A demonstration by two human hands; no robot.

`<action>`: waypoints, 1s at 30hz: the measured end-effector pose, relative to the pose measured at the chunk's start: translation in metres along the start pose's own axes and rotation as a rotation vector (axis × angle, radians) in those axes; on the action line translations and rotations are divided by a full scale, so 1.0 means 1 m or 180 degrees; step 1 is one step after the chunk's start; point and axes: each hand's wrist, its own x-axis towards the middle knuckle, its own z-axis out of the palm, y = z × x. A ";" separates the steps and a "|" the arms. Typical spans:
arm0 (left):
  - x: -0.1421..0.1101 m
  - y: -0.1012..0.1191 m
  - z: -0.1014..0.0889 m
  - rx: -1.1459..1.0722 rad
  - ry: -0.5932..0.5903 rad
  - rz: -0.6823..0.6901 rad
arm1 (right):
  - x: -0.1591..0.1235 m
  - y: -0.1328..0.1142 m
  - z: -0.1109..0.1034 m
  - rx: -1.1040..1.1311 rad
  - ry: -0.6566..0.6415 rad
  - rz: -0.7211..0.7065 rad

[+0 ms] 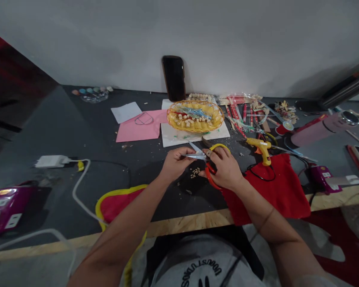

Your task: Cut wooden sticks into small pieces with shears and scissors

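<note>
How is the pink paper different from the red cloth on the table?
The pink paper is pale pink and lies far back near the yellow basket; the red cloth is deep red and lies at the table's near edge, hanging over it. A yellow glue gun and a black cord rest on the red cloth, while the pink paper bears only a thin wire shape. Both lie flat on the dark table.
</note>
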 end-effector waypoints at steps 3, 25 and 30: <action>0.001 -0.002 -0.001 0.0025 0.0013 -0.0010 | 0.000 0.001 0.003 0.0093 0.0022 -0.0035; -0.001 0.002 0.000 0.0168 -0.0105 0.0158 | 0.001 -0.002 -0.001 -0.0097 -0.0005 0.0022; 0.000 0.002 -0.002 0.0126 -0.0231 0.0030 | 0.000 0.002 0.001 0.0088 -0.0010 -0.0085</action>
